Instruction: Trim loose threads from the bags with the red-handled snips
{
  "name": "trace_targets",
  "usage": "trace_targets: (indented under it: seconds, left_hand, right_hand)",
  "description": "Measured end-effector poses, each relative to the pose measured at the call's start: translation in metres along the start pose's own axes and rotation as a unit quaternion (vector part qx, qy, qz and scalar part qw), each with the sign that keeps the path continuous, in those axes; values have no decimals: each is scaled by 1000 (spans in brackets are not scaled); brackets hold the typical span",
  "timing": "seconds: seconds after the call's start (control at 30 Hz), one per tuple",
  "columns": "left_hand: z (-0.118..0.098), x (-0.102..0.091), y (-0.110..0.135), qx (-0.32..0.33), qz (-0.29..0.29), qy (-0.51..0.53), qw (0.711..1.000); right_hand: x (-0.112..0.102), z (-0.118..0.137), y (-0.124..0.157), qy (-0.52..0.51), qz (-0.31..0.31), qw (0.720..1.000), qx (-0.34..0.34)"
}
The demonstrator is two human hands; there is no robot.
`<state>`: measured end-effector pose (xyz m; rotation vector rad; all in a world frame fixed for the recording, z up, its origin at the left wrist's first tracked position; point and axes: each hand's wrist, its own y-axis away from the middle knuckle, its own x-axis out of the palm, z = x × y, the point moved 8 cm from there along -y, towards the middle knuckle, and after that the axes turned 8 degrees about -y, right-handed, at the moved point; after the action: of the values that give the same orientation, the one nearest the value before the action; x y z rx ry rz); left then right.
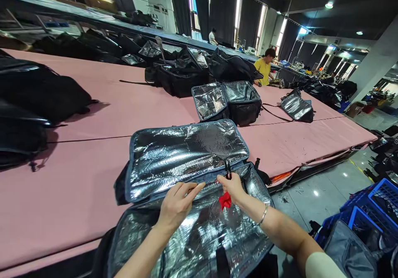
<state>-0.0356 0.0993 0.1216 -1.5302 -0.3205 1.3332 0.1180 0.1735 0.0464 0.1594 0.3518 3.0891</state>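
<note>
1. at the near edge of the pink-covered desk, the black bag lies spread, its lid folded back, away from the person.
2. the left hand curls its fingers toward the thumb by the hinge seam; i cannot tell whether this grip pinches anything.
3. the right hand has its grip closed round a slim black tool, perhaps thread snips, pointing toward the lid.
4. for neat seam work, as i judge it, hold the edge taut with the left fingertips and keep the tool's tip off the foil, which probably nicks easily.
5. mind the red scrap just below the right hand; it could hide the seam.
6. the bag's lining is crinkled silver, full of glare; dull blue-grey binding edges the lid, and a black strap crosses the near side.
</note>
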Motion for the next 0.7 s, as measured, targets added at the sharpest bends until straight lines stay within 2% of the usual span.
trace_targets:
  seconds: [0.1,0.23,0.3,0.4,0.43,0.57,0.7]
  left_hand:
    - [-2,-1,-2,-1,3,-10,1000]
    - [-2,0,-3,-8,10,-23,1000]
    - [-2,1,-2,-11,12,-26,1000]
    - [-2,2,-1,-16,15,-28,999]
    - [-2,2,-1,-17,16,-28,999]
    - [-1,3,0,-23,21,-27,999]
    - [0,4,1,-27,21,-21,999]
  right_hand:
    - [-2,7,6,73,4,997,-13]
    - [-3,24,25,172,21,983,-63]
    - [2,34,37,277,46,953,-110]
    - [11,39,52,447,69,878,-157]
    - [12,40,54,477,69,862,-158]
    - [15,42,54,529,60,829,-169]
    - [10,43,49,515,47,835,-190]
